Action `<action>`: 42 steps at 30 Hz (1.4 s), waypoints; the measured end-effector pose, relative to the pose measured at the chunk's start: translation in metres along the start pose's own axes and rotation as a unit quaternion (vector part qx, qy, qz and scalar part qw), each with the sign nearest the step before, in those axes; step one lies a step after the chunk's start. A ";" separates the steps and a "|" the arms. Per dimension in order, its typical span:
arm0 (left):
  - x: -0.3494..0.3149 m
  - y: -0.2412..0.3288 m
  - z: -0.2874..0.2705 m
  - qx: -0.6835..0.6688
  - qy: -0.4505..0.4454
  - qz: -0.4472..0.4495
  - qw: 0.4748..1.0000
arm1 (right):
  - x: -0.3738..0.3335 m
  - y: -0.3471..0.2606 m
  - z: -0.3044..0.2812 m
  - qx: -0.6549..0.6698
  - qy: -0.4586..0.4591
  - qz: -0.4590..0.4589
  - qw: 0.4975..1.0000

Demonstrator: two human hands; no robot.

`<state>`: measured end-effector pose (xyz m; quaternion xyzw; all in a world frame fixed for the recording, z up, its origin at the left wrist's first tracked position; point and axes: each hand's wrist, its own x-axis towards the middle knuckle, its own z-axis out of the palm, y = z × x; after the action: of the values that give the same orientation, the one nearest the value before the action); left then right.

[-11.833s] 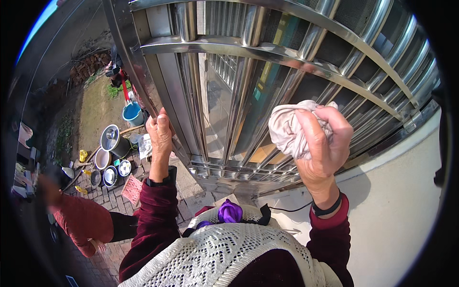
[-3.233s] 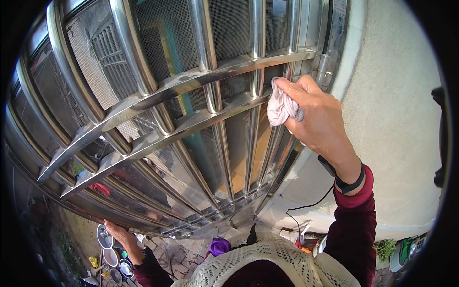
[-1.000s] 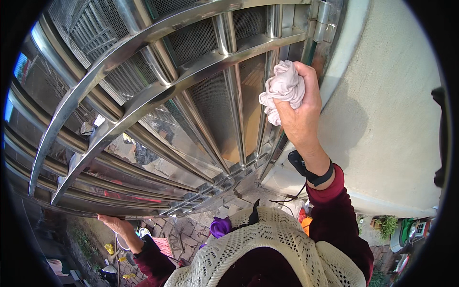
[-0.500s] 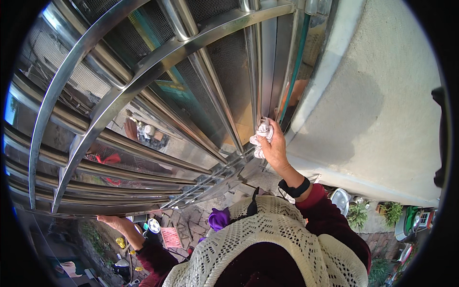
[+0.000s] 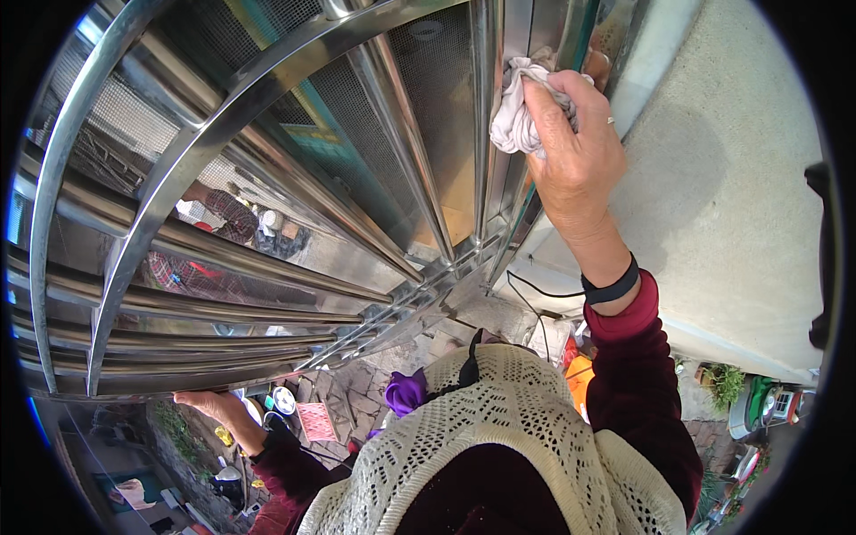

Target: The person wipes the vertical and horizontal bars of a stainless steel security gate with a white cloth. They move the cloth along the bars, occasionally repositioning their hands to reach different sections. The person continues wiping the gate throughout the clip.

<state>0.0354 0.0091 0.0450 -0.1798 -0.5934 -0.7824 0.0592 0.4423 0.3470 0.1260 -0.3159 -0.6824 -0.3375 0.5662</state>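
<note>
My right hand point(image 5: 575, 152) is closed on a crumpled pale cloth point(image 5: 517, 111), pressing it against the upright frame point(image 5: 575, 40) of a shiny barred metal gate point(image 5: 325, 45), close by the wall. The thumb and fingers bunch the cloth up. Lower down on the left, my left hand point(image 5: 217, 408) grips the gate's outer edge, its fingers partly hidden by the metal. Round bars with curved flat crosspieces fan out between my hands, and dark mesh point(image 5: 432, 80) shows behind them.
A pale wall point(image 5: 740, 196) rises close on the right. Through the bars a person's plaid sleeve point(image 5: 234, 217) shows. Below lie brick paving, a pink basket point(image 5: 316, 422), a round white container point(image 5: 283, 400), an orange item point(image 5: 580, 382) and a potted plant point(image 5: 724, 385).
My right hand has moved up the frame with the cloth, away from the lower rail. My left hand stays at the gate's edge. A person has come into view behind the bars.
</note>
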 end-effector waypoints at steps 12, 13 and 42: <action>0.015 -0.017 -0.020 -0.001 -0.012 -0.003 1.000 | -0.197 -0.044 -0.016 0.016 -0.282 0.107 0.953; 0.015 -0.017 -0.020 0.006 -0.016 -0.004 1.000 | -0.202 -0.047 -0.018 0.017 -0.300 0.119 0.946; 0.020 -0.021 -0.027 -0.011 0.006 -0.028 1.000 | -0.214 -0.041 -0.016 0.042 -0.324 0.144 0.934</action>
<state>0.0044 -0.0080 0.0267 -0.1589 -0.5894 -0.7911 0.0389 0.4516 0.3003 -0.0868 -0.4791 -0.7896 -0.1023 0.3695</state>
